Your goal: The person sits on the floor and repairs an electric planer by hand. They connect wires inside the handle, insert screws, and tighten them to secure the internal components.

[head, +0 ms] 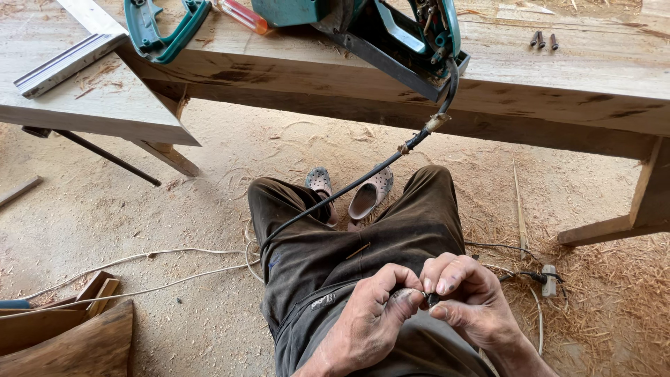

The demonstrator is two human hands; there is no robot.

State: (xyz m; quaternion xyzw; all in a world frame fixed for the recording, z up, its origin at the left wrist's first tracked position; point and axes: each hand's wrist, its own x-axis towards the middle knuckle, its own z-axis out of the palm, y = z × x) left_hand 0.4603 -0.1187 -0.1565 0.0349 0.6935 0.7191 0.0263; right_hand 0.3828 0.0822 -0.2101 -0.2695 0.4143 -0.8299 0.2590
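Note:
My left hand (pixel 370 318) and my right hand (pixel 466 297) meet over my lap, fingertips pinching the bare end of a black power cord (pixel 349 188). The cord runs up from my hands across my dark trousers to a teal power tool (pixel 391 31) lying on the wooden bench (pixel 558 84). The cord shows a taped, frayed joint near the tool. The wire tip between my fingers is tiny and mostly hidden.
A teal tool handle (pixel 164 28) and an orange-handled screwdriver (pixel 244 15) lie on the bench, with three dark screws (pixel 543 40) at the right. Grey clogs (pixel 366 195) rest on the sawdust floor. White cables (pixel 139 269), a small plug (pixel 550 279) and wood offcuts (pixel 70 335) lie around.

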